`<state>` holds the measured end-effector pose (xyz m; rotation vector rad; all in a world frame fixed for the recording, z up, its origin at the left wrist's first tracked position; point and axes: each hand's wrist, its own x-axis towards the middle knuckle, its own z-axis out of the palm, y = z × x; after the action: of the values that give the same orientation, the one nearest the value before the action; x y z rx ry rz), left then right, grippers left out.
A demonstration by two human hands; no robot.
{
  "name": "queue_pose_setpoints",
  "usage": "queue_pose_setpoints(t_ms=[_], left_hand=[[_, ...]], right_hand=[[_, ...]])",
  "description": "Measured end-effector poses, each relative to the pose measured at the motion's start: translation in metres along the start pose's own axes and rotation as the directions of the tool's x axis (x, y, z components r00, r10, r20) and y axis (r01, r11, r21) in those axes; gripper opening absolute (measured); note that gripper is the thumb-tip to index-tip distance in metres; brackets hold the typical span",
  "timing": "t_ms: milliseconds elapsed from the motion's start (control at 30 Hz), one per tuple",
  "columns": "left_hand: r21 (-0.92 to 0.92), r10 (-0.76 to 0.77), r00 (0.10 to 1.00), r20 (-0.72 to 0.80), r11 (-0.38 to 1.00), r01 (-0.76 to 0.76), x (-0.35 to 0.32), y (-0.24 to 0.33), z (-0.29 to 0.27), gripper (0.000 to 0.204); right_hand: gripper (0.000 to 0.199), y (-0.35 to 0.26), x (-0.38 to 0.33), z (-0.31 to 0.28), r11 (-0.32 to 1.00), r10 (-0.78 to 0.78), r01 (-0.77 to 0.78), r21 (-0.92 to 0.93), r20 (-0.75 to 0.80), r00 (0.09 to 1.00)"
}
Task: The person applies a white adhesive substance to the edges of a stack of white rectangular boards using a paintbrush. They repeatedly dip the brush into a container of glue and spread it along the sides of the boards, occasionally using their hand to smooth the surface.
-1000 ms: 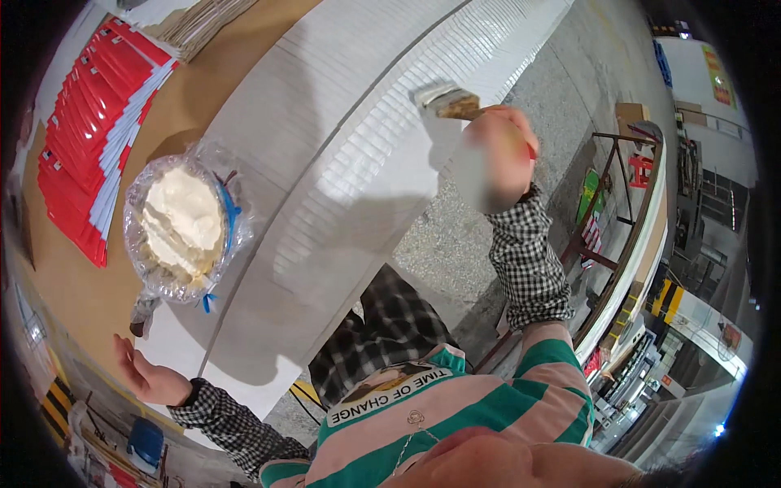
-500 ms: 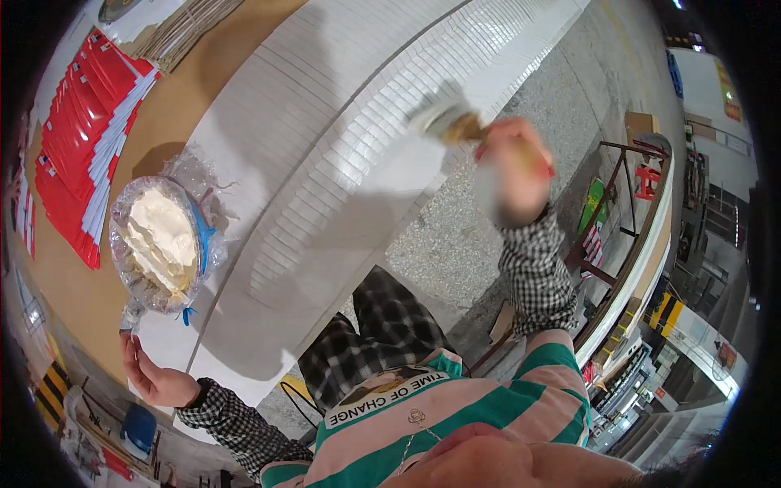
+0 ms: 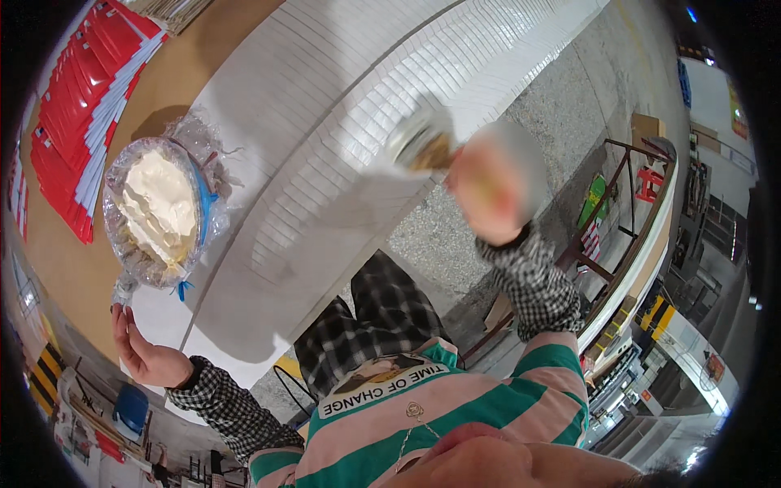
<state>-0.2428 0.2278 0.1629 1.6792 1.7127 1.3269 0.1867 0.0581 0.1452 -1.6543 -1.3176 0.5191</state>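
Fanned white sheets (image 3: 350, 130) are stretching away beyond a plastic-lined bowl (image 3: 119, 244), which is holding cream-coloured paste (image 3: 163, 183). The left hand (image 3: 159, 363) is hovering, fingers extended and empty, near the bowl. The right hand (image 3: 488, 183) is gripping a flat brush (image 3: 423, 146) over the sheets' right edge (blurring hides any contact); light, even strokes are probably suiting these edges best.

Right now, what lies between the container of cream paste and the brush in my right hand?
Past the container and its loose plastic wrap, closely spaced white sheets cover the stretch to the brush, as the head view shows.
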Motion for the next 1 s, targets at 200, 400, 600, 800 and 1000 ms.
queue_pose_setpoints(t_ms=[200,400,600,800,1000], left_hand=[[-0.004,0.001,1.000,0.029,1.000,0.000,0.005,-0.015,-0.017,0.025],[-0.048,-0.044,0.999,0.018,0.998,0.045,0.006,-0.021,-0.026,0.025],[-0.053,-0.001,0.998,0.056,0.999,0.004,0.008,-0.029,-0.030,0.025],[-0.088,-0.005,0.999,0.040,0.996,0.009,0.008,-0.040,-0.043,0.026],[-0.063,-0.049,0.999,0.015,0.997,0.050,0.010,-0.046,-0.054,0.026]], right_hand=[[0.011,-0.023,0.020,0.005,0.953,0.295,-0.274,0.129,-0.194,0.936],[0.004,-0.044,-0.010,0.031,0.996,0.088,-0.088,-0.027,0.002,0.996],[0.008,-0.025,-0.007,0.038,0.999,0.031,-0.033,-0.043,-0.048,0.998],[0.006,-0.057,-0.011,0.058,0.990,0.141,-0.139,0.032,-0.083,0.987],[0.003,-0.083,-0.039,0.102,1.000,-0.003,0.001,0.015,0.138,0.990]])
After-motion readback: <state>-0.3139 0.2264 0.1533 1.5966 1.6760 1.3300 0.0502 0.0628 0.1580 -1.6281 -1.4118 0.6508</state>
